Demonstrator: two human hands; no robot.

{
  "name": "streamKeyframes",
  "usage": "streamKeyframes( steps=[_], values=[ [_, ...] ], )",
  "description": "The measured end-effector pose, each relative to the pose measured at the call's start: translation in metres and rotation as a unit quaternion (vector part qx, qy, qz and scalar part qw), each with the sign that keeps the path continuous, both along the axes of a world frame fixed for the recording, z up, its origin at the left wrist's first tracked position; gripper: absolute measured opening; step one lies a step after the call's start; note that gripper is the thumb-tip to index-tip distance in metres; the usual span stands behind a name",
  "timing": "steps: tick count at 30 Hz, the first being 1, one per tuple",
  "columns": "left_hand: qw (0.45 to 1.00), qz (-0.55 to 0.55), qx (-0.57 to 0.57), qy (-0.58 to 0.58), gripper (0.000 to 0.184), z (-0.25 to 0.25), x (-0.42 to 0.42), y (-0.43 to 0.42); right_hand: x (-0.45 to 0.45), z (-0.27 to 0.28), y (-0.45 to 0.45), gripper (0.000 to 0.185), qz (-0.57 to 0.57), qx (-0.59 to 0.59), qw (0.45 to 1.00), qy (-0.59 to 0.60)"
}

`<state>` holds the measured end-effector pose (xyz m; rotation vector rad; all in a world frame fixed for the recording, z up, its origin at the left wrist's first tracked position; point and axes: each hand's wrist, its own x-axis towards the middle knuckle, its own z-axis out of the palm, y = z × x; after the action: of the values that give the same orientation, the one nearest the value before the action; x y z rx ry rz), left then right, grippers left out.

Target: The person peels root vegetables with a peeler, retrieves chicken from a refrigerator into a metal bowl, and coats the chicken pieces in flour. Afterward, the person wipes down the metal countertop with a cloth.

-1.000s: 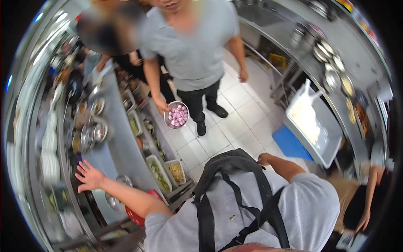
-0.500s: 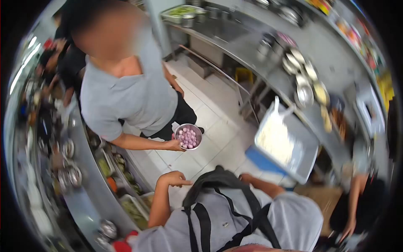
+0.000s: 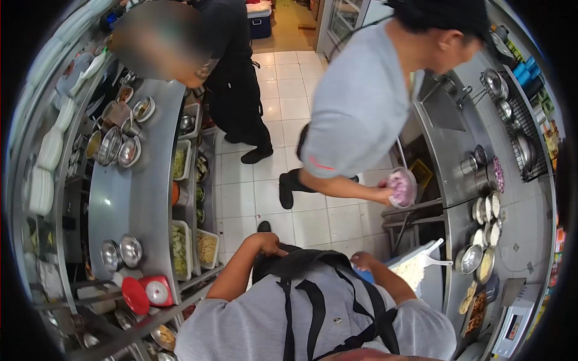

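Note:
My left hand [image 3: 268,243] hangs at my waist beside the black apron [image 3: 295,254], fingers loosely bent, and nothing shows in it. On the other side, my right hand [image 3: 363,260] is low by the apron, near a white tub of pale shredded food [image 3: 411,274]. Its fingers are small and partly hidden. A co-worker in a grey shirt [image 3: 367,102] stands ahead of me, turned to the right. That person's hand [image 3: 382,194] holds a metal bowl [image 3: 412,195] with peeled purple onions [image 3: 398,185].
At left, a steel counter [image 3: 129,204] carries metal bowls [image 3: 110,147], above tubs of cut vegetables [image 3: 179,246]. A red scale [image 3: 158,292] stands near me. Another person in black [image 3: 232,90] leans over that counter. Bowls [image 3: 468,260] line the right counter [image 3: 456,207]. Tiled floor [image 3: 280,102] runs between.
My view has turned left and looks further down the aisle. The co-worker has turned away to the right, carrying the onion bowl over there. My left hand has come in closer to my apron.

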<state>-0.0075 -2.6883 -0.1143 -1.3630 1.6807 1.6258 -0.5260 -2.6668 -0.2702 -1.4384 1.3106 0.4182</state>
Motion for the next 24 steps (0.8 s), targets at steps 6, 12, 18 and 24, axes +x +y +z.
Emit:
streamKeyframes(
  steps=[6,12,18,24],
  values=[
    [0.993,0.035,-0.105,0.036,0.079,0.013,0.084,-0.073,0.151,0.024,-0.086,0.047,0.048,-0.08,0.996,0.002],
    [0.982,-0.072,-0.171,-0.03,0.089,-0.009,0.143,-0.166,0.225,0.073,-0.13,0.05,0.003,-0.157,0.987,-0.035],
    [0.903,0.428,0.029,0.005,0.06,-0.146,0.184,-0.232,0.165,-0.003,-0.133,0.037,-0.151,-0.159,0.974,0.057],
    [0.893,0.389,0.094,-0.205,0.044,-0.179,0.171,-0.264,0.092,-0.067,-0.132,0.022,0.032,0.034,0.998,0.041]
  ],
)
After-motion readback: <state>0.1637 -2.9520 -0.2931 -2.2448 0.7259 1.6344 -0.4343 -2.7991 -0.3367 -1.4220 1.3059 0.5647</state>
